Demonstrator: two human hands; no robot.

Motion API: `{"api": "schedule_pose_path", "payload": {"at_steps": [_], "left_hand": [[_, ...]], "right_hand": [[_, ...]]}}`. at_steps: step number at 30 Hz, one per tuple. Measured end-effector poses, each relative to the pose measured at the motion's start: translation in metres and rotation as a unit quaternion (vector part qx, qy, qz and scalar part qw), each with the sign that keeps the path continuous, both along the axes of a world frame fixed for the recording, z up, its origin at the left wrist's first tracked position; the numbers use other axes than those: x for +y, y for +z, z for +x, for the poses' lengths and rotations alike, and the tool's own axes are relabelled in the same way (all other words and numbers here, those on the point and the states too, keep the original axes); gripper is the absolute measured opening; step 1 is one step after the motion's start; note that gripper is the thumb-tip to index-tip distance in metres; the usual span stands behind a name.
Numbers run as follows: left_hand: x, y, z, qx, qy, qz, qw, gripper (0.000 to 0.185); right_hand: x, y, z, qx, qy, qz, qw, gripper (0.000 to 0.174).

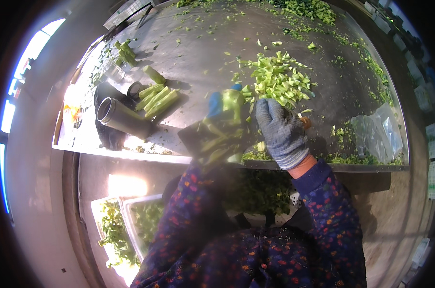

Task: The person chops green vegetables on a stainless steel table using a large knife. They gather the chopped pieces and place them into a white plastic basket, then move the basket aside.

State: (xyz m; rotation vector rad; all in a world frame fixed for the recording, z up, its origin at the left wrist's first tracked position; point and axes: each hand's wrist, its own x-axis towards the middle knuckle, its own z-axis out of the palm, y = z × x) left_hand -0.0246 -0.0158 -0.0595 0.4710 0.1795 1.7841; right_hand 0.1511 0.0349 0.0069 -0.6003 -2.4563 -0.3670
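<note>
My left hand (215,104), in a blue-fingered glove, is strongly blurred above the table's near edge. It grips a pale green vegetable stem (233,102). My right hand (283,133), in a grey knit glove, is closed around a tool whose brown handle end (305,122) shows beside it; the rest of the tool is hidden. Just beyond my right hand lies a pile of pale green peelings (280,79). Several trimmed green stems (161,102) lie on the metal table (203,61) to the left.
A grey metal flask (123,117) lies at the left, by a dark cloth (107,135) and a clear jar (114,72). A clear plastic bag (377,133) is at the right edge. Green scraps (304,10) spread at the back. Below the table stand white crates (125,219) with leaves.
</note>
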Motion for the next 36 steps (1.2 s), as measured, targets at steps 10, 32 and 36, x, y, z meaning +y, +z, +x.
{"api": "schedule_pose_path", "payload": {"at_steps": [10,32,36], "left_hand": [[-0.040,0.062,0.030,0.432,0.192,-0.135,0.871,0.045],[-0.017,0.058,0.034,0.109,0.247,-0.167,0.948,0.022],[-0.018,0.064,0.036,0.323,0.339,-0.259,0.845,0.028]], "right_hand": [[0.036,-0.032,0.006,-0.004,-0.087,-0.065,0.994,0.033],[-0.043,0.023,0.004,-0.032,0.070,-0.011,0.997,0.045],[-0.041,0.019,0.004,-0.059,0.046,0.007,0.997,0.045]]}}
